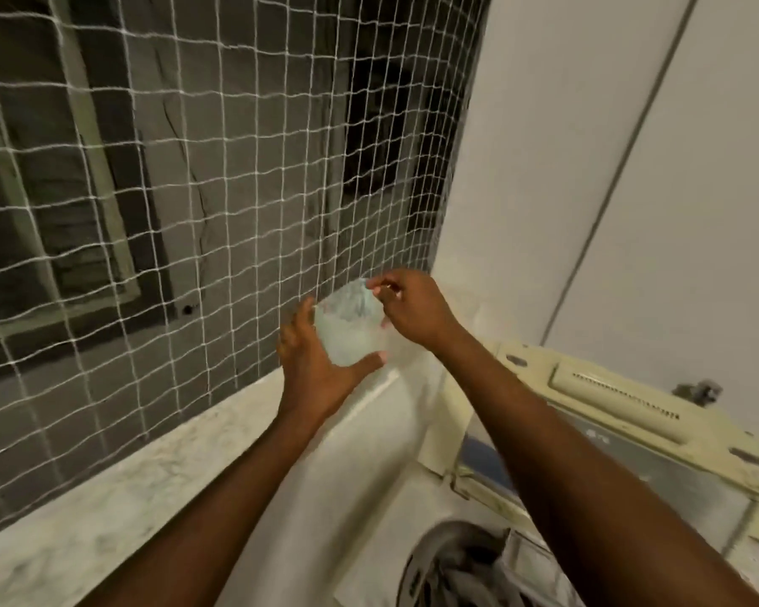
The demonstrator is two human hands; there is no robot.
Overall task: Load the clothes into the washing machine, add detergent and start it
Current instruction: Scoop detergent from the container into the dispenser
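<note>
Clothes [465,571] already down in the open washing machine [369,497], left hand [321,361] cupped around a pale detergent pouch [347,330] up by the netting [237,168], right hand [408,308] fingers [380,286] pinching its top corner, detergent and start yet to come.

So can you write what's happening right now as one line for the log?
left hand: cradles clear bag | right hand: pinches bag top | washing machine: lid open, clothes in drum | detergent: not yet added

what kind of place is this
Probably a home laundry balcony or utility nook: a top-loading washing machine with its lid up and clothes in the drum, white safety netting across the opening, and a marble ledge.
</note>
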